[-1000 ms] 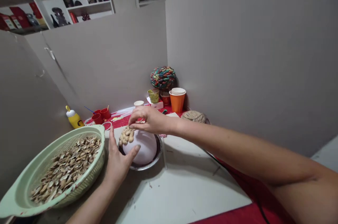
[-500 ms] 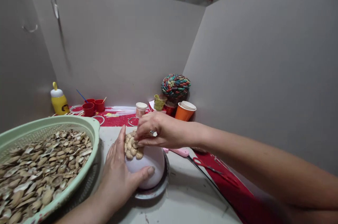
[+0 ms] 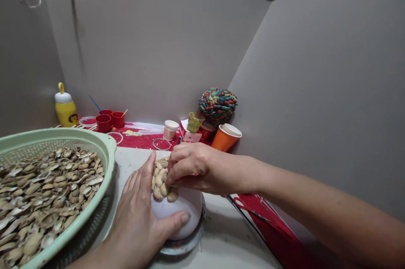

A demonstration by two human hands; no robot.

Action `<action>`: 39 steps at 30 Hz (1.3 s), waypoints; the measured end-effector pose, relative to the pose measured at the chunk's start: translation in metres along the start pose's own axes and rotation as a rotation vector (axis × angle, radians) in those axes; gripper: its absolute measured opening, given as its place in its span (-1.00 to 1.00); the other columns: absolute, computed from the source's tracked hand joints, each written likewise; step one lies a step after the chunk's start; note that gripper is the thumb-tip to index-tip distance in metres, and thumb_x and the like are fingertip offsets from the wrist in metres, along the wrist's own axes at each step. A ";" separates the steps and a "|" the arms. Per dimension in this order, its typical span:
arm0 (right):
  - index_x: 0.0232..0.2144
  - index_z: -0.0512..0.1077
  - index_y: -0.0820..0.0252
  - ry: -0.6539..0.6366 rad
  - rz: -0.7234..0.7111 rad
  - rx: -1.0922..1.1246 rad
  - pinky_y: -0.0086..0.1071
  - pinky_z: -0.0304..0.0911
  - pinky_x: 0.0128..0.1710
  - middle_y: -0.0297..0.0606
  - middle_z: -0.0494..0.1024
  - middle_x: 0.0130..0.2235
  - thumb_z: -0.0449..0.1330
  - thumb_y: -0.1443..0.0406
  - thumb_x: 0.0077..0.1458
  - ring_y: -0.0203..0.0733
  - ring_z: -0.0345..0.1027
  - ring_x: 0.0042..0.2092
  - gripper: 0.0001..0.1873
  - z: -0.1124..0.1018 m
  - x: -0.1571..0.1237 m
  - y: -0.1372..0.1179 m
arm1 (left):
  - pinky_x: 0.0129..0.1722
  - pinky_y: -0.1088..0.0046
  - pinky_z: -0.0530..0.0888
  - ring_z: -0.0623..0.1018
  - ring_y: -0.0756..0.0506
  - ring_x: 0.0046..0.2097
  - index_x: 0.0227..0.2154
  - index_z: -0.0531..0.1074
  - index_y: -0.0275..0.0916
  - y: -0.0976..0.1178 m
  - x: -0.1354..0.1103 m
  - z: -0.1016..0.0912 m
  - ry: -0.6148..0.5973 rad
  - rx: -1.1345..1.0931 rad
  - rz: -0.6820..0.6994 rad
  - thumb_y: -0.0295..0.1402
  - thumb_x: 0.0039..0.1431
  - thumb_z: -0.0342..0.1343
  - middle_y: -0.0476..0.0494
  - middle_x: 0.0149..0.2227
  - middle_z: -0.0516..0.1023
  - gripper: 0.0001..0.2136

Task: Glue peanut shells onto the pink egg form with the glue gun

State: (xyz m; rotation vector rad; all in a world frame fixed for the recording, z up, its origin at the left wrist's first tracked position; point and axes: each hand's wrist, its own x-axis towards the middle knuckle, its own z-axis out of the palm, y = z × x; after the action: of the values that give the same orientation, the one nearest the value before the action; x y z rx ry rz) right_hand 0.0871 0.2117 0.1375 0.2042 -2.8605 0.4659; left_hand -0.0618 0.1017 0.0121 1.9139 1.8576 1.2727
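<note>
My left hand (image 3: 139, 210) grips a smooth white ball (image 3: 182, 214) from the left, its fingers along the side and its thumb across the front. Tan peanut shells (image 3: 160, 182) cover the upper left of the ball, side by side, hollow sides not showing. Over the top, my right hand (image 3: 190, 165) has fingers and thumb closed at the edge of this patch, pinching at a peanut shell; the pinched piece is mostly hidden. Under the ball sits a round, stained dish (image 3: 182, 247). Left of my hands stands a pale green basket (image 3: 109, 155) of loose split shells.
Behind the board are a yellow bottle (image 3: 67, 112), several red cups (image 3: 103, 124), white sticks (image 3: 147, 127), a paper cup (image 3: 170, 129), an olive cup (image 3: 194, 122), stacked orange cups (image 3: 224, 139) and a multicoloured knobbly ball (image 3: 218, 103). Red scissors (image 3: 249, 209) lie at right. Grey panels enclose the table.
The view has tilted down and shifted, so the things sit differently in frame. Both hands stay at the ball; my right hand still pinches at the edge of the shell patch.
</note>
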 end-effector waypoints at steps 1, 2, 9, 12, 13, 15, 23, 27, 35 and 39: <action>-0.30 0.54 0.40 -0.006 -0.001 0.000 -0.49 0.28 -0.19 -0.14 0.54 -0.32 0.18 0.47 0.18 -0.30 0.34 -0.26 -0.88 0.000 0.000 0.000 | 0.20 -0.10 0.27 0.29 -0.32 0.28 0.35 -0.21 -0.06 0.000 0.000 -0.001 -0.004 0.004 -0.002 -0.17 -0.07 0.31 -0.31 0.31 0.23 0.01; -0.30 0.54 0.39 -0.012 -0.001 0.003 -0.49 0.28 -0.19 -0.14 0.54 -0.31 0.18 0.47 0.18 -0.30 0.34 -0.26 -0.88 0.001 0.001 0.000 | 0.19 -0.11 0.28 0.30 -0.33 0.27 0.36 -0.21 -0.07 0.001 0.000 -0.001 -0.008 0.006 -0.004 -0.17 -0.07 0.31 -0.32 0.30 0.23 0.01; -0.32 0.53 0.36 0.042 0.098 -0.024 -0.46 0.30 -0.21 -0.15 0.50 -0.34 0.12 0.48 0.22 -0.29 0.35 -0.26 -0.83 0.007 -0.004 -0.008 | 0.22 -0.19 0.20 0.22 -0.35 0.32 0.37 -0.21 -0.08 0.001 -0.002 -0.007 -0.062 -0.017 0.046 -0.07 0.19 0.07 -0.33 0.35 0.16 -0.21; -0.34 0.52 0.31 0.076 0.148 -0.080 -0.48 0.28 -0.26 -0.16 0.49 -0.33 0.11 0.44 0.23 -0.31 0.34 -0.29 -0.82 0.009 -0.008 -0.010 | 0.24 -0.16 0.17 0.16 -0.30 0.35 0.37 -0.19 -0.06 -0.003 -0.002 -0.006 -0.058 -0.039 0.037 -0.13 0.33 -0.15 -0.26 0.38 0.09 -0.38; -0.36 0.51 0.30 0.085 0.154 -0.097 -0.48 0.28 -0.27 -0.16 0.49 -0.32 0.12 0.44 0.23 -0.31 0.34 -0.29 -0.83 0.010 -0.009 -0.011 | 0.25 -0.15 0.18 0.16 -0.29 0.35 0.37 -0.17 -0.07 -0.004 -0.002 -0.005 -0.053 -0.045 0.027 -0.15 0.34 -0.18 -0.25 0.38 0.09 -0.41; -0.39 0.50 0.30 0.099 0.151 -0.117 -0.48 0.27 -0.28 -0.15 0.50 -0.31 0.13 0.45 0.21 -0.31 0.34 -0.29 -0.83 0.011 -0.010 -0.012 | 0.25 -0.12 0.18 0.16 -0.28 0.35 0.37 -0.12 -0.10 -0.006 -0.002 -0.004 -0.045 -0.048 0.020 -0.16 0.35 -0.20 -0.25 0.38 0.10 -0.43; -0.40 0.49 0.36 0.082 0.065 -0.101 -0.45 0.30 -0.26 -0.10 0.53 -0.32 0.10 0.49 0.22 -0.27 0.37 -0.26 -0.80 0.010 -0.010 -0.013 | 0.25 -0.12 0.21 0.19 -0.27 0.34 0.37 -0.13 -0.10 -0.009 -0.002 -0.001 -0.047 -0.004 0.071 -0.18 0.35 -0.16 -0.25 0.36 0.15 -0.42; -0.38 0.48 0.36 0.040 0.055 -0.059 -0.45 0.33 -0.20 -0.10 0.54 -0.29 0.08 0.48 0.24 -0.27 0.39 -0.21 -0.80 0.009 -0.008 -0.012 | 0.24 -0.10 0.22 0.21 -0.26 0.33 0.37 -0.18 -0.05 -0.010 -0.001 0.000 -0.042 0.013 0.101 -0.20 0.35 -0.14 -0.24 0.35 0.16 -0.41; -0.38 0.48 0.34 -0.003 0.099 -0.065 -0.42 0.35 -0.13 -0.11 0.53 -0.28 0.09 0.50 0.22 -0.24 0.41 -0.14 -0.81 0.007 -0.007 -0.016 | 0.24 -0.05 0.24 0.23 -0.24 0.31 0.38 -0.21 -0.02 -0.010 -0.002 -0.002 -0.039 0.035 0.139 -0.22 0.34 -0.11 -0.21 0.32 0.21 -0.39; -0.36 0.48 0.34 -0.048 0.098 -0.048 -0.39 0.35 -0.10 -0.12 0.52 -0.29 0.09 0.48 0.23 -0.24 0.39 -0.15 -0.82 0.004 -0.006 -0.014 | 0.25 -0.04 0.22 0.24 -0.25 0.31 0.38 -0.20 -0.02 -0.011 -0.002 -0.002 -0.036 0.033 0.140 -0.23 0.33 -0.10 -0.20 0.33 0.21 -0.38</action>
State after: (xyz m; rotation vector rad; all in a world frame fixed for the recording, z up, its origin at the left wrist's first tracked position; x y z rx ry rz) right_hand 0.0946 0.1978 0.1360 0.0674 -2.9354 0.4150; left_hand -0.0705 0.1016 0.0053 2.1026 1.7660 1.2450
